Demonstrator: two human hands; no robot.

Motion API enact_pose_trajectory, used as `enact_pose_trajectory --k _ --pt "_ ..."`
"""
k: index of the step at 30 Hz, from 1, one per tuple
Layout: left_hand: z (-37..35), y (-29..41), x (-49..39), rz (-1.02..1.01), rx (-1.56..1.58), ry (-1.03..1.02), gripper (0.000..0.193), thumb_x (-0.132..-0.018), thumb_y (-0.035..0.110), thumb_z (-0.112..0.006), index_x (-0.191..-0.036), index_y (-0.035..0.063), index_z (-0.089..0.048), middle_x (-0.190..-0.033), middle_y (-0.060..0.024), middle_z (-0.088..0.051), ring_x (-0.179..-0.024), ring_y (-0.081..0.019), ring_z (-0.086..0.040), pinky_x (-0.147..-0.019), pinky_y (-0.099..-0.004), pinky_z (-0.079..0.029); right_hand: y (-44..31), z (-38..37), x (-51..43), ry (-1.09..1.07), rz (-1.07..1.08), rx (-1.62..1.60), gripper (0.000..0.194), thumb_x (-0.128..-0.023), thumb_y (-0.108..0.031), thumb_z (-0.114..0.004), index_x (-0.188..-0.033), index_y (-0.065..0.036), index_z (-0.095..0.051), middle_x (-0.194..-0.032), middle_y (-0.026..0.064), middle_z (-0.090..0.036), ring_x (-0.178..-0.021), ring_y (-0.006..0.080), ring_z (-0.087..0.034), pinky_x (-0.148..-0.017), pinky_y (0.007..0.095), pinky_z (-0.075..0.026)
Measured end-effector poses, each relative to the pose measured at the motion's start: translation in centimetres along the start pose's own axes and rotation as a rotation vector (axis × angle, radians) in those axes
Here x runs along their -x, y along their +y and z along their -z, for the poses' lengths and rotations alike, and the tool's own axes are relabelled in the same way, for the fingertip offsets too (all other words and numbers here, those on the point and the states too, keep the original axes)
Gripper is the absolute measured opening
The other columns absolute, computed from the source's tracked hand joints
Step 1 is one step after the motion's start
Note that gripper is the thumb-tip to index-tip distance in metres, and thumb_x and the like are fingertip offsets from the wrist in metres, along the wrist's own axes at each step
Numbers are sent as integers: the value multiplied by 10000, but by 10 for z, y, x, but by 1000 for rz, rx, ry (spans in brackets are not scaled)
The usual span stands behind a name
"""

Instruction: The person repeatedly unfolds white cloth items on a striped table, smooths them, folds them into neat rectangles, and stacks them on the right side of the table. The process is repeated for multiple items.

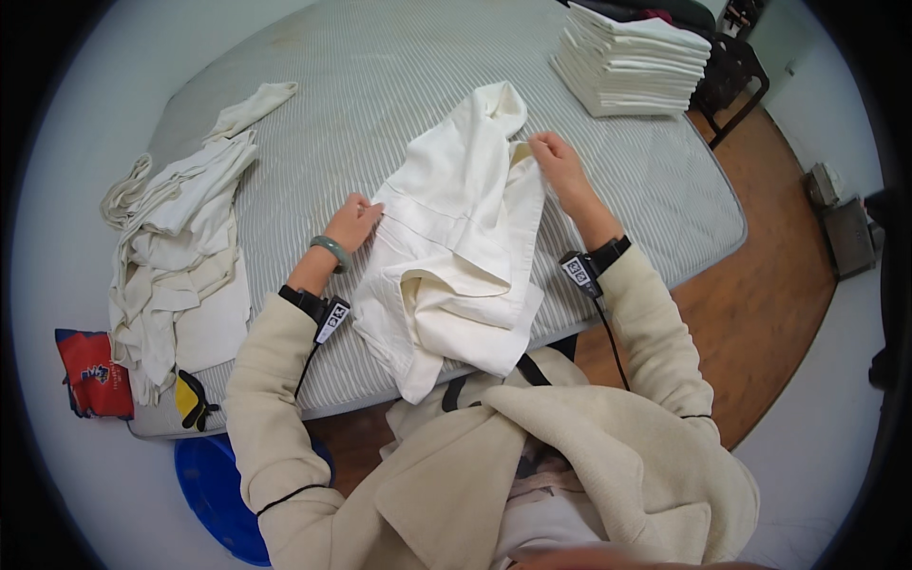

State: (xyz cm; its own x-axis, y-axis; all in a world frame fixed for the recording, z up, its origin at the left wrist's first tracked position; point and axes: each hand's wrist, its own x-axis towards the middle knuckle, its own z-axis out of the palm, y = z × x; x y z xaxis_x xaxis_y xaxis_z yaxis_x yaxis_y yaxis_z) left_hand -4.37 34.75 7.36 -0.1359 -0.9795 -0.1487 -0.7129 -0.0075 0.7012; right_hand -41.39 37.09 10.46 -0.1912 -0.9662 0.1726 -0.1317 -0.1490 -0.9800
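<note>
A crumpled white cloth [449, 214] lies in loose folds on the striped mattress [342, 107] in front of me, its near end draping over the mattress edge. My left hand [354, 222] pinches the cloth's left edge between thumb and fingers. At the upper right, my right hand [559, 167] grips a hemmed edge of the same cloth. A green bangle [332, 254] circles my left wrist. Both wrists carry black straps with small tagged devices and cables.
A neat stack of folded white cloths [641, 64] stands at the mattress's far right. Rumpled white cloths [185, 235] are heaped on the left. Near them lie a red bag [96, 374] and a yellow-and-black item [191, 400]. A blue tub [221, 499] sits on the floor below.
</note>
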Motion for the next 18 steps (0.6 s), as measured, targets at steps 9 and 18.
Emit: enact_pose_trajectory --k 9,18 --pt "-45 38 -19 67 405 -70 293 -901 323 -657 -979 41 -659 -906 -93 -683 -825 -172 -645 -682 -321 -513 -35 -82 40 -442 -48 -208 168 -949 -186 -578 -1048 -60 -629 -756 -75 -486 -669 20 -410 -569 205 -343" --pt "148 -41 -82 -150 -562 833 314 -985 329 -435 -1116 169 -671 -972 -182 -676 -913 -397 -632 -773 -484 -500 -16 7 35 -253 -76 -146 165 -955 -205 -583 -1064 -99 -644 -897 -60 -572 -788 32 -500 -692 204 -418"
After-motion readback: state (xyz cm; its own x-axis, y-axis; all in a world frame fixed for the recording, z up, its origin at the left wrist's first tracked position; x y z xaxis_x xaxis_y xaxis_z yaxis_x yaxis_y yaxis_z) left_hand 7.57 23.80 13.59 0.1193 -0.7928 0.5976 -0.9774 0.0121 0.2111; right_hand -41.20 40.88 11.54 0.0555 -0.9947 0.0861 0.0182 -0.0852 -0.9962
